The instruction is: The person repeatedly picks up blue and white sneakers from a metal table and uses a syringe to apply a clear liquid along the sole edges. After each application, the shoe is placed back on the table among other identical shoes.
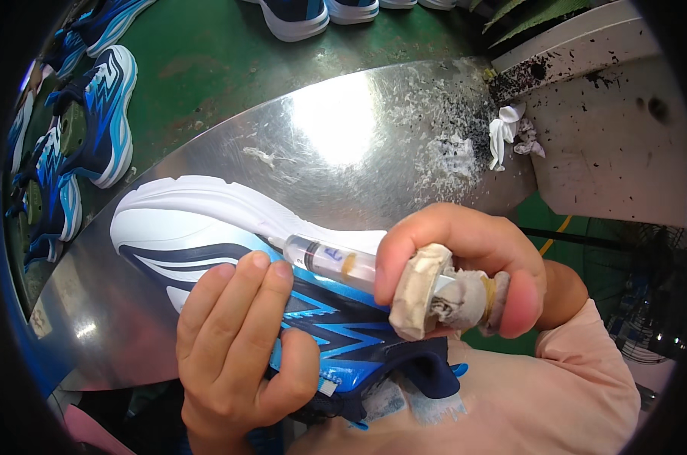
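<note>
A blue, navy and white sports shoe (184, 224) lies on its side before me, its white sole facing away and its navy collar near my body. My left hand (241, 341) rests on the shoe's upper, fingers stretched out and thumb apart; its fingertips lie close to the syringe's front end. My right hand (472, 254) is closed around a clear plastic syringe (336, 262), whose rear is wrapped in stained whitish material (419, 296). The syringe slants over the shoe, with its thin tip near the edge between sole and upper. Whether the tip touches is unclear.
Beneath the shoe is a shiny metal sheet (230, 159) with whitish residue. More blue shoes (104, 114) stand on the green surface (199, 83) at left, others at the top. Crumpled white tissue (504, 135) lies by a stained pale panel (616, 144); a fan (643, 326) is at right.
</note>
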A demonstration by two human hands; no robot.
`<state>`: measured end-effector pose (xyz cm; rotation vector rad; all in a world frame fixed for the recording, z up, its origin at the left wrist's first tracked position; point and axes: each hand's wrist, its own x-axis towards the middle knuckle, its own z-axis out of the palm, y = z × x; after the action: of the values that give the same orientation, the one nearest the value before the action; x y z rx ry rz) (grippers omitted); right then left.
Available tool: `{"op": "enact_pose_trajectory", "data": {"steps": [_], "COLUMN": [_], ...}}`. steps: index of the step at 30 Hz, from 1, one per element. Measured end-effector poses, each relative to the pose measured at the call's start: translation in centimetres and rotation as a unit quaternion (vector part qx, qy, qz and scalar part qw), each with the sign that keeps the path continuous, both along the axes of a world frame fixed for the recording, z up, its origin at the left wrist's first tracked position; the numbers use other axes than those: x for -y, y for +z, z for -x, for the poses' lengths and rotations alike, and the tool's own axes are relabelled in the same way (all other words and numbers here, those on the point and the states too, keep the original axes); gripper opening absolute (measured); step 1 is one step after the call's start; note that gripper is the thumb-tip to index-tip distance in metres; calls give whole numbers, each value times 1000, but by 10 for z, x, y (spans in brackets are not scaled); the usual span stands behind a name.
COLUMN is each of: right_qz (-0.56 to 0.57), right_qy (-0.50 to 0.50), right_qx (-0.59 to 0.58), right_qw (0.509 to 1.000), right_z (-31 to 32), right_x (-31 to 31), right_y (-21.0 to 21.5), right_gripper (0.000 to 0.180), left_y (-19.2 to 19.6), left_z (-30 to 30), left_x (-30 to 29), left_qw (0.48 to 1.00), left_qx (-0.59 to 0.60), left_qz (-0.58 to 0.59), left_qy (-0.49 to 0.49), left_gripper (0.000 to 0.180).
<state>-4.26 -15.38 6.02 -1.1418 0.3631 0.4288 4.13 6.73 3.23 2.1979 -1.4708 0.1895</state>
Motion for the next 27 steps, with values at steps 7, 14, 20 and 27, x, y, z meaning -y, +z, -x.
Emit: {"op": "enact_pose_trajectory", "data": {"steps": [7, 14, 20, 27], "right_qz": [44, 122, 159, 181], "right_qy": [-4, -31, 13, 21], "right_qx": [26, 270, 257, 276], "right_qw": [999, 954, 953, 944], "right_z": [5, -65, -84, -85], "right_x": [6, 15, -22, -29], "right_y": [14, -17, -52, -50], "right_gripper": [98, 70, 63, 58], "left_y": [1, -2, -3, -2], "left_z": [1, 8, 11, 9], "left_x": [-2, -9, -12, -14], "left_qw": [1000, 1000, 999, 1000], "left_qx": [0, 21, 27, 20], "left_qz": [-1, 6, 16, 10], "left_qy": [1, 7, 7, 0], "left_gripper": [14, 17, 17, 18]}}
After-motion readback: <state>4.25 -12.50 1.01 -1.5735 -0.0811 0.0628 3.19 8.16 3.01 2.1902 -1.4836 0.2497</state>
